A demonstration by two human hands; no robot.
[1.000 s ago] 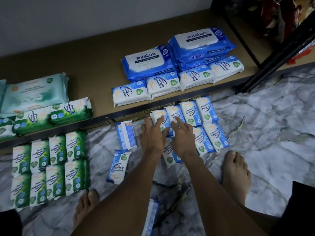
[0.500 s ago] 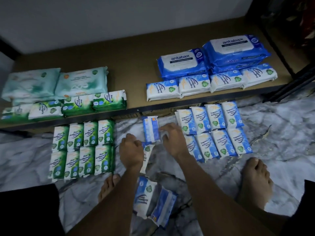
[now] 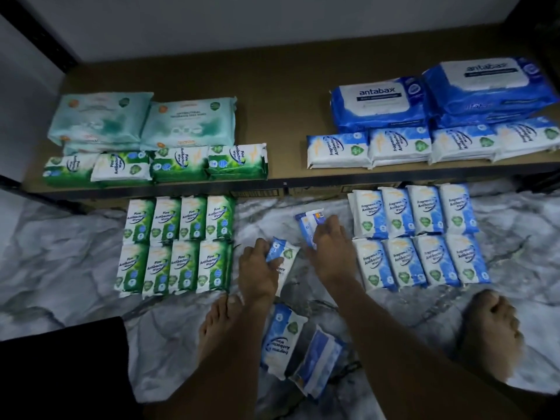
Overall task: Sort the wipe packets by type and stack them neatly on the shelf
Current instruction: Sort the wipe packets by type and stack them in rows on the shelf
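My left hand grips a blue-and-white wipe packet lying on the marble floor. My right hand holds another blue packet that lies back side up, just left of a grid of several blue packets. Two more blue packets lie loose near my left foot. Several green pine packets form a grid on the floor at the left. On the shelf sit green packets, pale teal packs, blue small packets and large Antabax packs.
My bare feet stand on the marble floor either side of the loose packets. A dark metal shelf post rises at the back left. Bare brown shelf board lies between the green and blue groups.
Both hands have moved left, off the blue grid, onto the two loose blue packets in the floor's middle. The view has shifted left, and two more loose packets show near my foot.
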